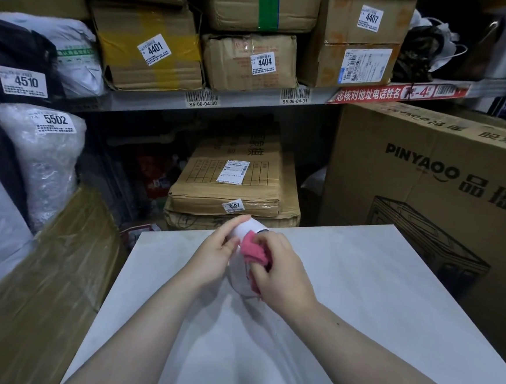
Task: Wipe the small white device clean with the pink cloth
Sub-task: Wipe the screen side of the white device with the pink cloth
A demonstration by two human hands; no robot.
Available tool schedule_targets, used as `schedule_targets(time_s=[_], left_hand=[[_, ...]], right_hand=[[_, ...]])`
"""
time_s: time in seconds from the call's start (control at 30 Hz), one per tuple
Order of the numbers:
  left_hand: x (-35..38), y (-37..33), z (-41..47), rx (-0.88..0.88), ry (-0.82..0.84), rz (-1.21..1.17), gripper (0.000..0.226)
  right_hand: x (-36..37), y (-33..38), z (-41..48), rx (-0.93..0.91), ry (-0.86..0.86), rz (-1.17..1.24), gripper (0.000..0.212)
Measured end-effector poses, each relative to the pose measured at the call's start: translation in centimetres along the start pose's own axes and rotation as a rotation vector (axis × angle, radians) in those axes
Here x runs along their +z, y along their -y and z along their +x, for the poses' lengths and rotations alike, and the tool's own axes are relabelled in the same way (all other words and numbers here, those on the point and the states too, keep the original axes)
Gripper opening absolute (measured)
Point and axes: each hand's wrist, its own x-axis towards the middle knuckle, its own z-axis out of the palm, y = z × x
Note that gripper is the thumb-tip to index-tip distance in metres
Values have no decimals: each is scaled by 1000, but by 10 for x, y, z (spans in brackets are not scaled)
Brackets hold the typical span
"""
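The small white device [240,274] is rounded and is held just above the grey-white table [373,307], near its far edge. My left hand [213,254] grips it from the left, fingers curled round its upper end. My right hand [281,273] holds the bunched pink cloth [253,248] and presses it against the right side of the device. Both hands cover much of the device.
Shelves with labelled cardboard boxes [250,61] fill the wall behind. A large printed carton [446,182] stands to the right of the table. A brown wrapped package [40,296] leans at the left. A taped box [234,184] sits just beyond the table.
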Motion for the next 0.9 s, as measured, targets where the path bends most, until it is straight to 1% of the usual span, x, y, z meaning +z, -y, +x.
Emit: schedule_targets(time_s=[0.1, 0.2, 0.33, 0.43, 0.6, 0.67, 0.73, 0.8, 0.9], left_hand=[[-1, 1, 0, -1, 9, 11, 44], [-1, 1, -1, -10, 9, 15, 44], [-1, -1, -2, -19, 11, 25, 44], [-2, 0, -2, -16, 0, 24, 43], [-2, 2, -2, -26, -2, -2, 45], [-2, 3, -2, -23, 2, -1, 45], [-2, 2, -2, -20, 4, 0, 45], [-2, 2, -2, -17, 4, 2, 44], [-2, 4, -1, -14, -1, 11, 43]], right_hand=[[-2, -5, 4, 85, -76, 113, 20], [-6, -14, 9, 168, -141, 172, 18], [-10, -13, 10, 245, -188, 232, 25], [-4, -9, 8, 233, -173, 245, 22], [7, 3, -3, 159, -47, 222, 20], [8, 8, -7, 134, 10, 251, 16], [8, 7, -6, 98, 36, 199, 14], [6, 3, -3, 52, 39, 114, 16], [1, -4, 1, 31, 37, 83, 23]])
